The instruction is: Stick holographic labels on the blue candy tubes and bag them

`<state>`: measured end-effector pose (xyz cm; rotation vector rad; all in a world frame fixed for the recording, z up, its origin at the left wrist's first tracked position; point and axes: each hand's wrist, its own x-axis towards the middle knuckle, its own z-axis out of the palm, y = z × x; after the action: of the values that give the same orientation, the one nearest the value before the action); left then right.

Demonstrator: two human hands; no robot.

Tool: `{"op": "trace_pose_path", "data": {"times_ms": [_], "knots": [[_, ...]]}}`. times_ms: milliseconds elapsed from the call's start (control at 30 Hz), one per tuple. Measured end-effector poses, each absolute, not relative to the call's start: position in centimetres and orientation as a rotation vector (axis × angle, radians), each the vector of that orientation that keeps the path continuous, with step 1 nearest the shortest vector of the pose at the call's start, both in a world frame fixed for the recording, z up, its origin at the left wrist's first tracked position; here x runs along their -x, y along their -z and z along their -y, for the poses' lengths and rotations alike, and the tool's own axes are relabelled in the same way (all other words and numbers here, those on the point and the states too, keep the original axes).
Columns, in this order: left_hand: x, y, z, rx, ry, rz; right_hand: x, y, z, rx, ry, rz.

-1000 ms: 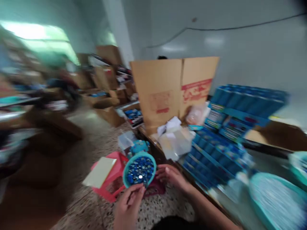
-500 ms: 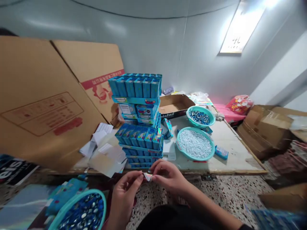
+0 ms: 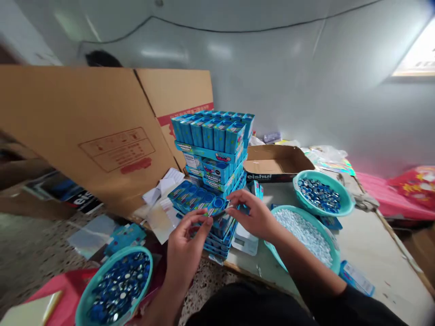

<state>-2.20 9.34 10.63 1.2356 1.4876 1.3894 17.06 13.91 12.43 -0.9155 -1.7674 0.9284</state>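
My left hand (image 3: 186, 242) and my right hand (image 3: 250, 213) are both closed in a pinch, one on each end of a small thin piece (image 3: 219, 214). It looks dark and narrow from here, and its kind cannot be made out. Just behind my fingers rises a tall stack of blue display trays packed with small blue cartons (image 3: 213, 138), printed "CARAMELO MACIZO". A lower row of open-topped blue cartons (image 3: 194, 197) stands closest to my hands, partly hidden by them. My right forearm passes over the edge of a turquoise basin of white pellets (image 3: 270, 248).
Another turquoise basin (image 3: 350, 199) of shiny blue pieces stands at the right, a third basin (image 3: 79, 304) at lower left. A small scale (image 3: 245, 242), an open brown carton (image 3: 277, 158) and a blue box (image 3: 357, 277) are on the table (image 3: 384, 253). Large cardboard (image 3: 112, 113) stands left.
The view has turned left and come nearer the stack. My hands have risen from in front of the table edge to before the lower cartons, still pinching the small piece, which showed silvery before.
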Motion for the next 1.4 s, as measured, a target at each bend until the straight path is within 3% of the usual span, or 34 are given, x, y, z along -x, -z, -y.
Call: {"op": "trace_pose_path", "data": {"times_ms": [233,400,800,1233,1400], "knots": [[0.4,-12.5,-12.3,-1.309,-1.411,-1.793,-16.9,-13.4,-20.4,0.893,-1.038,1.918],[0.5,-12.5,-12.7,-1.673,-1.390,-1.997,-16.4,-12.3,-20.9,0.896,-1.119,1.865],[-0.6,-10.8,-13.1,-1.464,-1.380,-2.028,-15.4,-8.8,-21.4,0.760,-1.697,1.178],[-0.4,-9.7,-13.5,-1.765,-1.297,-2.177,-14.3,-8.0,-21.4,0.956,-1.515,1.275],[-0.2,-10.3,-13.4,-1.900,-1.097,-2.243,-14.0,-8.0,-21.4,0.929,-1.546,1.227]]}}
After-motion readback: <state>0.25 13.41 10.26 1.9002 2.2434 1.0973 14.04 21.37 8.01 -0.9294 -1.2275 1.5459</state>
